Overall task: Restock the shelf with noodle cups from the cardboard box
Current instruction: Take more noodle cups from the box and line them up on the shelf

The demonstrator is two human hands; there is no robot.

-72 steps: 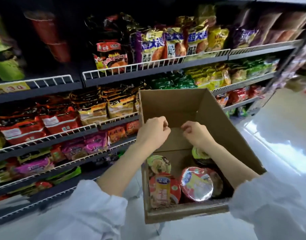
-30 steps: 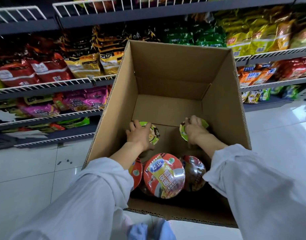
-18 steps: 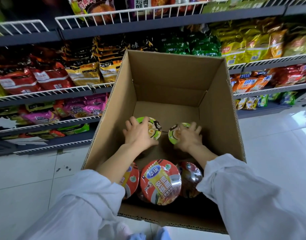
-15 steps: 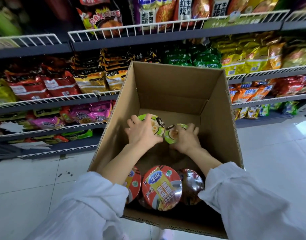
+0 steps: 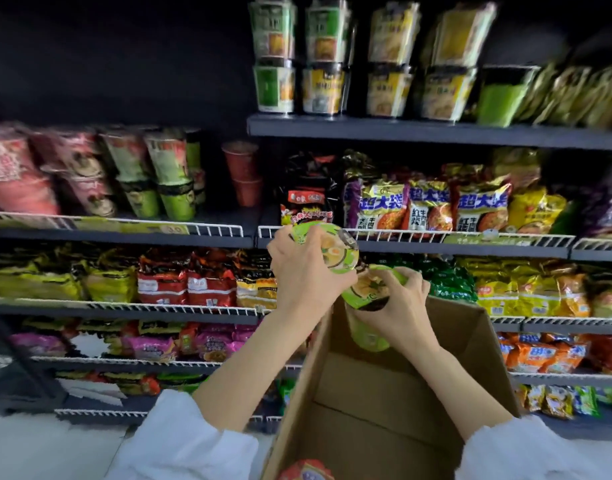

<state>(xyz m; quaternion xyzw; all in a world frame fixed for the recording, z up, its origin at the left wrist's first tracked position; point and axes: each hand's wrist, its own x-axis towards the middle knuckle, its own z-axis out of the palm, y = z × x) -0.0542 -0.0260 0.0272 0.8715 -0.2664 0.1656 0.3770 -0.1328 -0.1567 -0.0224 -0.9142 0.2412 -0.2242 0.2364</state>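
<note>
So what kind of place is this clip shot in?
Most likely a shop aisle, the instant noodle section. Tiered shelves with white wire rails hold rows of noodle packets and stacked noodle cups, and an open cardboard box of stock stands in front of them.

Counted: 2 hands, left hand [image 5: 306,271] and right hand [image 5: 398,306]. 2 green-lidded noodle cups, 1 per hand: left cup [image 5: 327,245], right cup [image 5: 368,289]. 1 cardboard box [image 5: 384,393] below the hands. 1 red-lidded cup [image 5: 306,472] partly visible inside it, below the wrists. Shelf stock beyond the hands too blurred to count.
</note>
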